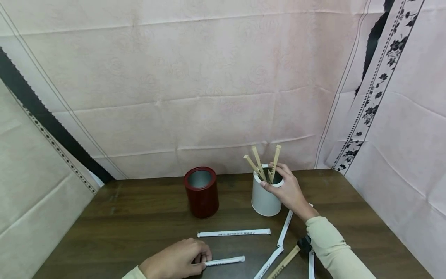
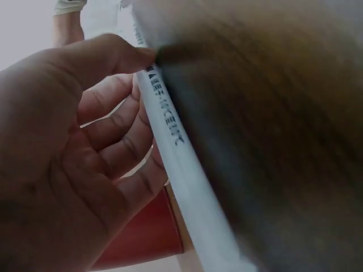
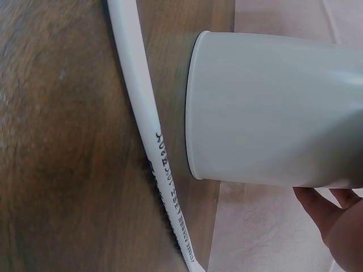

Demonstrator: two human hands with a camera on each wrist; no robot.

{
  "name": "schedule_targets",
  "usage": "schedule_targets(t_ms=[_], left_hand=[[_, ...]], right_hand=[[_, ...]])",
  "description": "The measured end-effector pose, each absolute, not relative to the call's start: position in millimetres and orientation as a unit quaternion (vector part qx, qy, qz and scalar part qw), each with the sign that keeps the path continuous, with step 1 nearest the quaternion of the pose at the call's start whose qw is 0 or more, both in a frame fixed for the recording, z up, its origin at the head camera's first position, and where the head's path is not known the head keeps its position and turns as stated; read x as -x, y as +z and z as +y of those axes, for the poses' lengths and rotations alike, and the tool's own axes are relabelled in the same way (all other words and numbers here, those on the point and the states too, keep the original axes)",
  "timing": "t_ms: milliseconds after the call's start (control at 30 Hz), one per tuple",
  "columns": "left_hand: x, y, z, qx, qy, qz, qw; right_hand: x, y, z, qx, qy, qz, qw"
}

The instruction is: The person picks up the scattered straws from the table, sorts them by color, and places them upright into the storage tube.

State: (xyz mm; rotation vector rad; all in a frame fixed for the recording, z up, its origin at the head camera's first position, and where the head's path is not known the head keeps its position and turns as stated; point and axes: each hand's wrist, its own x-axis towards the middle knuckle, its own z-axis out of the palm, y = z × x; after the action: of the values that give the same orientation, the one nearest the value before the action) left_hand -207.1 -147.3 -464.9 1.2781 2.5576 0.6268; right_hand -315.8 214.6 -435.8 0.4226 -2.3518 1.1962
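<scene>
My left hand [image 1: 179, 259] pinches one end of a white paper-wrapped stick [image 1: 225, 261] with printed lettering, low over the table. In the left wrist view, the thumb presses the stick [image 2: 176, 147] against the fingers. At the back, a white cup [image 1: 265, 199] stands upright with several tan paper-wrapped sticks [image 1: 257, 159] leaning in it. My right hand [image 1: 287, 190] grips this cup near its rim, thumb at the front and fingers at the far side. The right wrist view has the cup [image 3: 272, 107] sideways, with fingertips [image 3: 317, 207] at its wall.
A dark red cup [image 1: 202, 197] stands left of the white one. Another white stick [image 1: 233, 233] lies in front of them on the brown table [image 1: 139, 217]. More white sticks [image 1: 268, 263] and a tan stick [image 1: 283, 265] lie below my right forearm. Pale cloth [image 1: 209, 97] hangs behind.
</scene>
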Motion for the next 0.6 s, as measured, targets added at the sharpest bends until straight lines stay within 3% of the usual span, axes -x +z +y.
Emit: schedule_targets(t_ms=[600], left_hand=[[216.4, -402.3, -127.1, -0.375, 0.291, 0.880, 0.003]], right_hand=[[314.9, -436.2, 215.2, -0.158, 0.446, -0.850, 0.230]])
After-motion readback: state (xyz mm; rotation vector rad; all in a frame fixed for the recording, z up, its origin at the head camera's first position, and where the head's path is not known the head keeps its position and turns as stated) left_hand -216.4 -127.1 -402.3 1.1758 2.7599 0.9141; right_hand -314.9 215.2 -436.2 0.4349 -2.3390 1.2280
